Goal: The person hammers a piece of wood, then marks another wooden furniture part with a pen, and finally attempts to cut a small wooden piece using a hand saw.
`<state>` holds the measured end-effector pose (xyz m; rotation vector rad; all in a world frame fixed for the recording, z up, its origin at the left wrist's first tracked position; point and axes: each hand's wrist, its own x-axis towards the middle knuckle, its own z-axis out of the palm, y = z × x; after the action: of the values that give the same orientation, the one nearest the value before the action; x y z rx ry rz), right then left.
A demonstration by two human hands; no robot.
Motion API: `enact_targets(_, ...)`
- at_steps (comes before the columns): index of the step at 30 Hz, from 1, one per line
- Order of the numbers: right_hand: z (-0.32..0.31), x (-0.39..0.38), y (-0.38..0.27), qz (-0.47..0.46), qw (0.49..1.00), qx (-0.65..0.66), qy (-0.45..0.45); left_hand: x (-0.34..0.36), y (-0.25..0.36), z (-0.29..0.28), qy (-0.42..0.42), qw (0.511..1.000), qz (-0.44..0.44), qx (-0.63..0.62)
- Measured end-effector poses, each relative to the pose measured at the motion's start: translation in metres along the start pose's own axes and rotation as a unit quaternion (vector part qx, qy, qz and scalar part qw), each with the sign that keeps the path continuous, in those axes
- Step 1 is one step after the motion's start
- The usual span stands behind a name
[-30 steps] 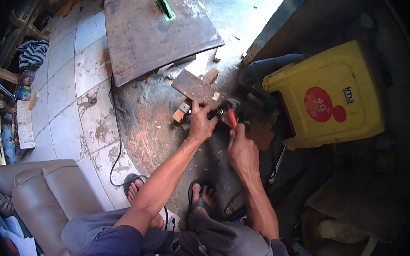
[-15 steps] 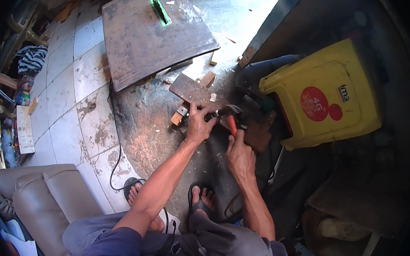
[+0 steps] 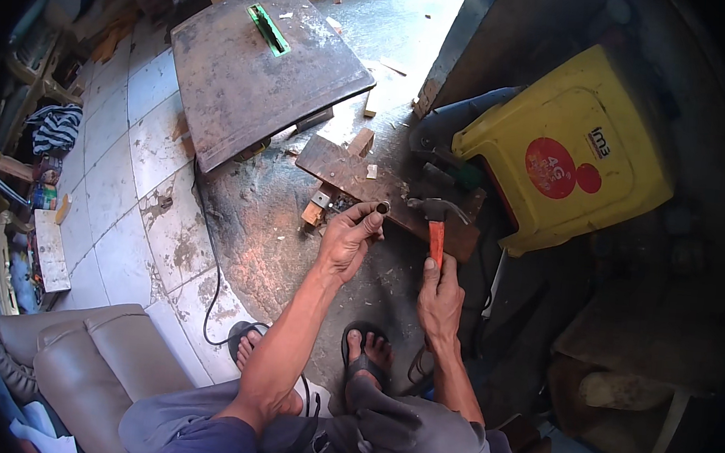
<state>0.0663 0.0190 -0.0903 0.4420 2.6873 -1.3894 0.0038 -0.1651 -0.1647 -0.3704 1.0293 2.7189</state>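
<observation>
My left hand (image 3: 346, 246) pinches a small round metal piece (image 3: 383, 208), like a short ring or tube, with its dark opening facing up. Closed round the orange handle of a claw hammer (image 3: 437, 237) is my right hand (image 3: 440, 301). The hammer's dark head points away from me, above the right end of a low, worn wooden bench (image 3: 329, 161). The metal piece is held over the near edge of that bench, apart from the hammer. A small pale chip (image 3: 372, 172) lies on the board. Next to the bench's left end sits a wood block with a metal fitting (image 3: 316, 207).
A dark square tabletop with a green-edged slot (image 3: 269, 30) stands far left of the bench. To the right, a yellow plastic stool (image 3: 614, 161) lies tipped over. A black cable (image 3: 216, 275) runs along the floor near my foot. A brown padded seat (image 3: 104, 368) is at lower left.
My left hand has lifted off the bench and turned, and the metal piece now shows in its fingers. My right hand and the hammer have shifted right and away from it.
</observation>
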Motion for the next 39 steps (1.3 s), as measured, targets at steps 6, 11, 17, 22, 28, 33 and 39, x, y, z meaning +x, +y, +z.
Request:
enact_targets(6,0.003,-0.002,-0.001,-0.014,1.0,-0.006,-0.004,-0.002,-0.008,0.005,0.031,0.995,-0.053,-0.081)
enact_targets(11,0.007,0.003,0.001,-0.012,1.0,-0.018,-0.013,0.018,-0.023,-0.009,0.101,0.987,-0.106,-0.064)
enact_targets(17,0.016,0.024,-0.003,-0.045,0.995,-0.073,-0.047,0.039,-0.038,-0.019,0.141,0.968,-0.09,0.188)
enact_targets(22,0.019,0.023,-0.001,-0.051,0.995,-0.072,-0.04,0.033,-0.051,-0.023,0.225,0.872,0.08,0.427)
enact_targets(28,0.014,0.022,0.006,-0.023,0.997,-0.07,-0.016,0.036,-0.053,-0.005,0.232,0.776,0.252,0.53)
enact_targets(33,0.011,0.02,0.008,-0.031,0.998,-0.061,-0.011,0.042,-0.043,-0.01,0.192,0.792,0.219,0.536)
enact_targets(39,0.014,0.021,0.009,-0.018,0.997,-0.069,-0.031,0.043,-0.036,-0.013,0.169,0.784,0.232,0.55)
